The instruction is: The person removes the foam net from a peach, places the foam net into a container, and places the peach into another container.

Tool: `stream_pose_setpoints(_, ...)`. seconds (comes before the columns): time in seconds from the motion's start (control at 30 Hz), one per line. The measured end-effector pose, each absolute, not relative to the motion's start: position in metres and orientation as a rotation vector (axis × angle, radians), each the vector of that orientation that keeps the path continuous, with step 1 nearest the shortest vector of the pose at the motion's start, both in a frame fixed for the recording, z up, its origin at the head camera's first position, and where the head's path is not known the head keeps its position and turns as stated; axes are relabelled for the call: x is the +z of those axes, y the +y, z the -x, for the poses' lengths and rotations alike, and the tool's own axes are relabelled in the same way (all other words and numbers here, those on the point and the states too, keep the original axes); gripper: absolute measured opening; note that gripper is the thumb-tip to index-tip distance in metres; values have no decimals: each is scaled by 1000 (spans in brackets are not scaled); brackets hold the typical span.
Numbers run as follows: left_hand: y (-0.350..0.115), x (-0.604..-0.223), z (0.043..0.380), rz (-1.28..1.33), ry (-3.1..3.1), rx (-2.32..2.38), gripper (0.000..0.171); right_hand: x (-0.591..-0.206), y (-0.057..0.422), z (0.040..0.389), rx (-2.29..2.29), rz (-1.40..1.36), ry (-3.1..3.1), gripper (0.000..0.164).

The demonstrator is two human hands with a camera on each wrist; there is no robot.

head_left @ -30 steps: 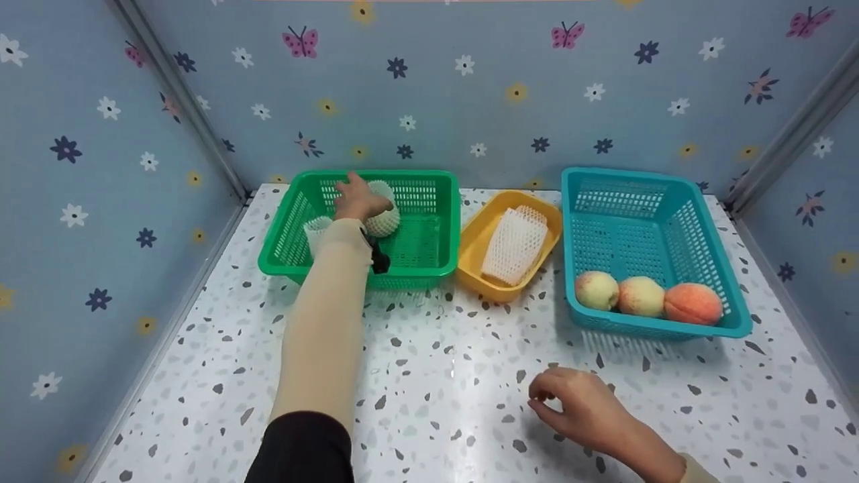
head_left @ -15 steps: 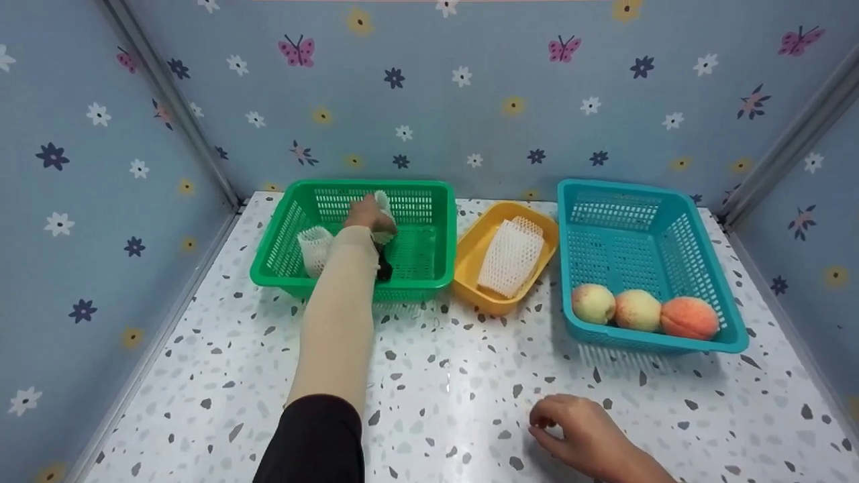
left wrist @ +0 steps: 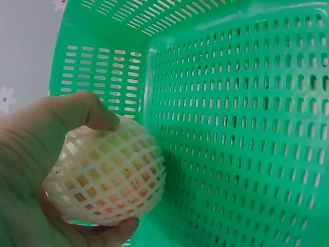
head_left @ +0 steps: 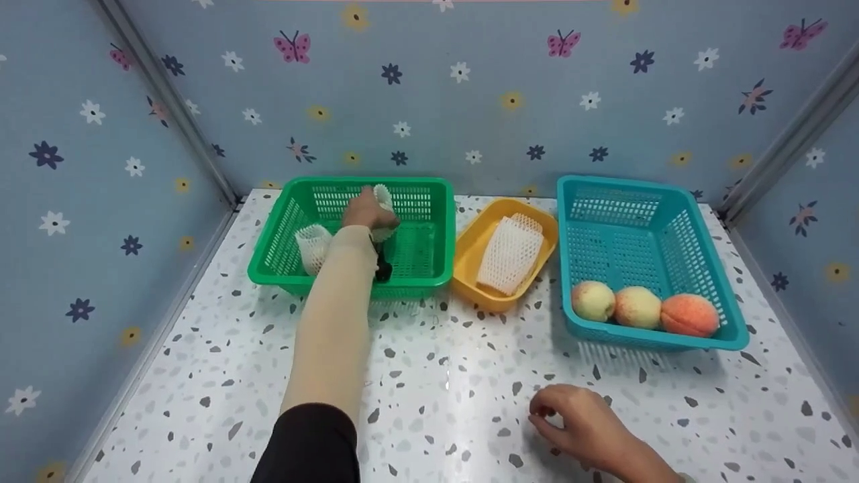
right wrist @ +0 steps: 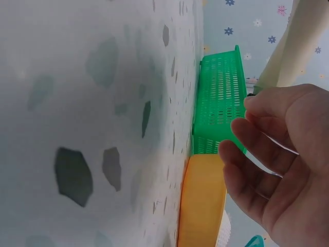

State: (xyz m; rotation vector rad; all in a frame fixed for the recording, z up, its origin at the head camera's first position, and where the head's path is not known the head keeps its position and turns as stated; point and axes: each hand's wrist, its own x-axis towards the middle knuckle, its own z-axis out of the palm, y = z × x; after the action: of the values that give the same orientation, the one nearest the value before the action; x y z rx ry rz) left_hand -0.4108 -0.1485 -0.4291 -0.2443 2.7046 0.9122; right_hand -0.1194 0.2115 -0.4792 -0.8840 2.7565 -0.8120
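Note:
Inside the green basket [head_left: 419, 248], my left hand [head_left: 368, 211] grips a peach in a white foam net [left wrist: 115, 172]. The left wrist view shows thumb and fingers curled round its near side, with pale yellow and red skin visible through the mesh. Another white foam net sleeve [head_left: 313, 248] stands in the basket, left of my forearm; its contents cannot be made out. My right hand [head_left: 584, 426] hangs over the front of the table, fingers loosely curled around nothing. Its thumb and bent fingers appear in the right wrist view.
A yellow tray [head_left: 470, 285] right of the green basket holds flat white foam nets [head_left: 511, 255]. Further right, a blue basket [head_left: 611, 251] has three bare peaches [head_left: 637, 308] along its near side. A flowered wall [head_left: 429, 87] rises behind the speckled table [head_left: 416, 402].
A second ago my left hand's fingers were spread beside the netted peach; now they are curled round it, lower in the basket. My right hand stays nearly still. The head view has shifted slightly.

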Motion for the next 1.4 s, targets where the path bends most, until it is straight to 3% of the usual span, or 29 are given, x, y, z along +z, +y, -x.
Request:
stream_pose_setpoints(0.6,-149,-376,372,-85,2801,972,93,-469,209,120,-864,908,2797,6)
stream_pose_setpoints(1.03,-132,-330,279,-151,2931,1051,102,-465,216,122,-898,928,2844,5)
stream_pose_setpoints(1.2,-124,-327,242,-222,2918,1161,87,-464,218,123,-931,917,2858,9)
stream_pose_setpoints(1.4,-117,-332,209,-356,2869,1242,64,-457,219,128,-928,883,2853,3)
